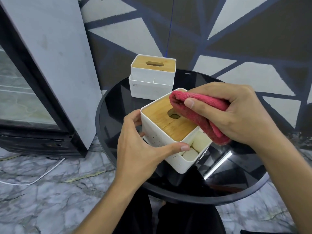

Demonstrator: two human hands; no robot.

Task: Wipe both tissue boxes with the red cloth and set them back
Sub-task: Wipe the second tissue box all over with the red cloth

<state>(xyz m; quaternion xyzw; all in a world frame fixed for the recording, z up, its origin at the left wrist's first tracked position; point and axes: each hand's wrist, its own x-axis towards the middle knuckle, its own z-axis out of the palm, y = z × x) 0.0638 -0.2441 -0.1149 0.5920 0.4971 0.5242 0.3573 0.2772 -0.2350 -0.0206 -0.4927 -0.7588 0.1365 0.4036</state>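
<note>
Gripping the red cloth (pixel 199 112) in a bunched fold, the right hand (pixel 236 112) had its thumb clamped over the top of the wad and its fingers curled behind it. It pressed the cloth onto the bamboo lid (pixel 162 115) of the near tissue box (pixel 160 138). The cloth covered the lid's right side and part of the slot (pixel 173 115). The bare wood therefore lay to the left of that grip, toward the left hand (pixel 140 149).

The left hand held the box itself, with the thumb laid along the near white wall and the fingers wrapped round the far-left end. The box sat tilted between the two hands (apparently lifted off the black table (pixel 236 174), though its underside was hidden). Its long axis ran from the left hand's fingers toward the open side compartment (pixel 194 149), which lay just under the cloth's lower end.

Any wiping stroke would probably run leftward across that axis, away from the right palm, while the left hand braced against the push. The walls looked speckled and likely needed a pass too.

Beyond both hands, well apart from either grip, the second tissue box (pixel 152 76) stood upright on the table's far edge with nothing touching it.
</note>
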